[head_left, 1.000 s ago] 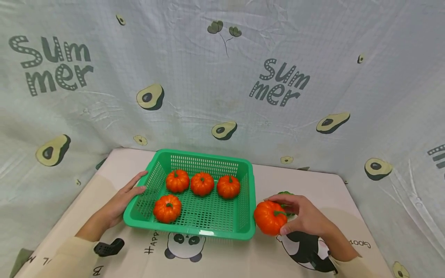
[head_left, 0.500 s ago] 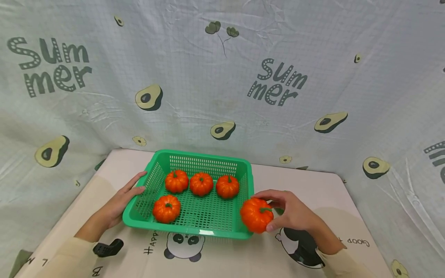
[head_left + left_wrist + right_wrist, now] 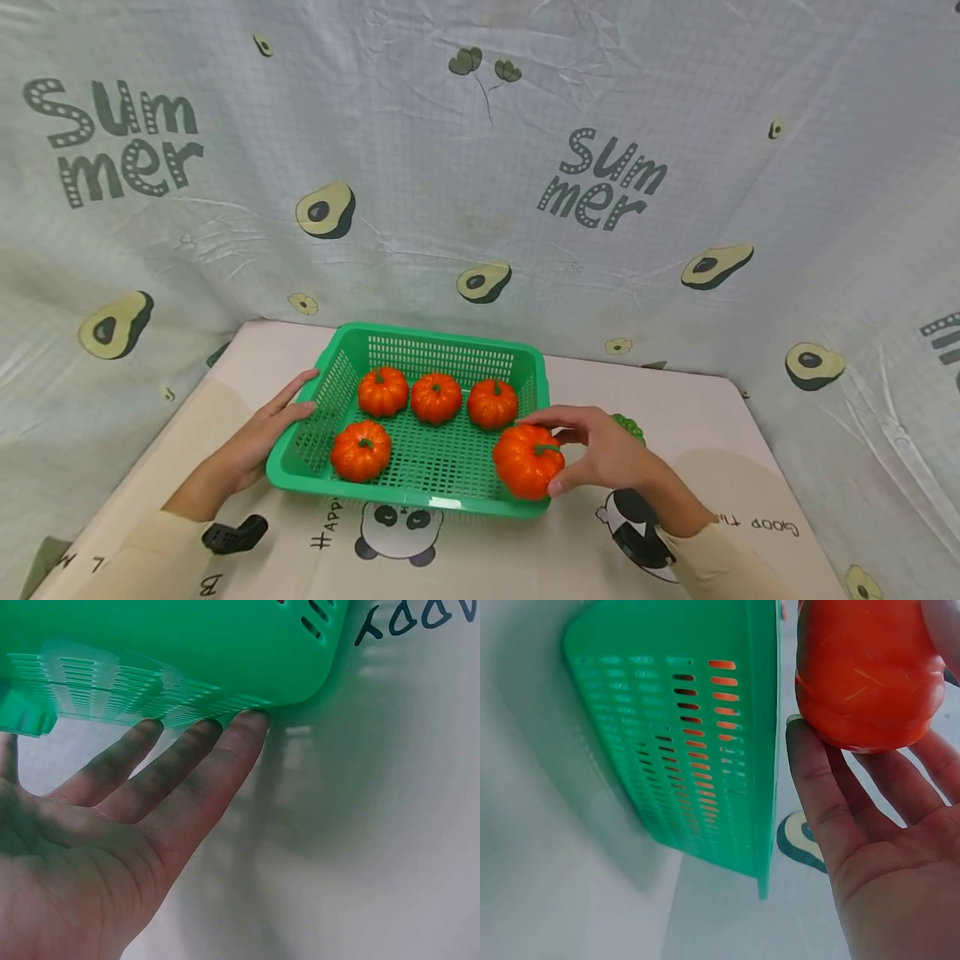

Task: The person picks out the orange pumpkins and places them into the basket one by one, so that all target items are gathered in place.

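Observation:
My right hand (image 3: pixel 607 450) holds an orange toy pumpkin (image 3: pixel 527 461) with a green stem between its thumb and fingers, over the right end of a green plastic basket (image 3: pixel 480 505). In the right wrist view the pumpkin (image 3: pixel 870 667) is above the level of the basket's rim. Inside the basket, three pumpkins line the back, including a middle one (image 3: pixel 436 397), and another pumpkin (image 3: pixel 361 451) sits front left. My left hand (image 3: pixel 258 437) rests against the basket's left side. Its fingers (image 3: pixel 202 780) are straight, the tips touching the slotted wall in the left wrist view.
A bumpy green thing (image 3: pixel 628 427) lies right of the basket, partly hidden by my right hand. A black device (image 3: pixel 235 534) is beside the left sleeve. The pale printed tabletop (image 3: pixel 600 383) meets a hanging patterned cloth (image 3: pixel 420 200) at the back.
My right hand has carried the pumpkin leftward from beside the basket, across its right rim. The left hand, the basket and the other pumpkins have stayed in place.

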`<act>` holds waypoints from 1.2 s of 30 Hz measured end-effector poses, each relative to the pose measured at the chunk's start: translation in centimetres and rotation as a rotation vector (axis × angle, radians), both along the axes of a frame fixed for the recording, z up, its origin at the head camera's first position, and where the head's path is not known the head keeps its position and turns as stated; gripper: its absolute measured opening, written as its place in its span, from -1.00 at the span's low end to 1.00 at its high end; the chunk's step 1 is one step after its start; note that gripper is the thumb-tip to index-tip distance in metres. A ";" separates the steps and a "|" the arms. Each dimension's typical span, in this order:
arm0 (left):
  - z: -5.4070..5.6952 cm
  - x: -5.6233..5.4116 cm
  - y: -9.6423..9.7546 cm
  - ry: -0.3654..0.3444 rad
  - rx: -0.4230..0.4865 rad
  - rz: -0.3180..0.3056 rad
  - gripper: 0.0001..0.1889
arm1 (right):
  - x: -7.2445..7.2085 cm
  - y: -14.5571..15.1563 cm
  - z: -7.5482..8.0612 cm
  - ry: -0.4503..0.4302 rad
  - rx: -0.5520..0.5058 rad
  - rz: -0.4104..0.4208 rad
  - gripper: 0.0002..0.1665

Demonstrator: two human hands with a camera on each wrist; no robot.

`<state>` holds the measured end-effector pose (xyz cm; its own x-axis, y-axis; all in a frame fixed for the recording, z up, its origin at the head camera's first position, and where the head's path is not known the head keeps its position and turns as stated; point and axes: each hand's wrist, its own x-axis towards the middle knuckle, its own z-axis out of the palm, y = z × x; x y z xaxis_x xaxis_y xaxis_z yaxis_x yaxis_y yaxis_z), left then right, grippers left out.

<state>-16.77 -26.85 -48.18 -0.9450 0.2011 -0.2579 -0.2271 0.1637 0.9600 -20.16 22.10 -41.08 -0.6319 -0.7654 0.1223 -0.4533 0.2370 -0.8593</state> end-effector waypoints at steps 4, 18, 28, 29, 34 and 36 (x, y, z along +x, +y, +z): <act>-0.1 0.0 0.0 0.000 -0.020 0.003 -0.24 | -0.2 -0.6 0.0 -0.009 0.008 0.012 -0.17; 0.0 0.1 0.0 -0.007 -0.011 0.007 -0.24 | -1.3 -3.3 1.4 -0.028 0.101 0.071 -0.14; -0.1 0.0 0.0 -0.005 0.002 0.008 -0.24 | -2.1 -5.4 2.6 -0.064 0.139 0.100 -0.08; -0.1 0.0 0.0 -0.004 0.002 0.008 -0.24 | -2.2 -5.6 2.6 -0.063 0.138 0.111 -0.08; -0.1 0.0 0.0 -0.002 -0.003 0.008 -0.24 | -2.9 -6.6 2.9 -0.073 0.128 0.175 -0.08; 0.0 0.0 0.0 -0.003 -0.004 0.009 -0.24 | -3.2 -7.1 2.9 -0.078 0.120 0.203 -0.08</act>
<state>-16.80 -26.84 -48.21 -0.9460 0.1915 -0.2615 -0.2314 0.1660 0.9586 -23.33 15.02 -38.15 -0.4673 -0.8839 -0.0204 -0.4353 0.2501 -0.8648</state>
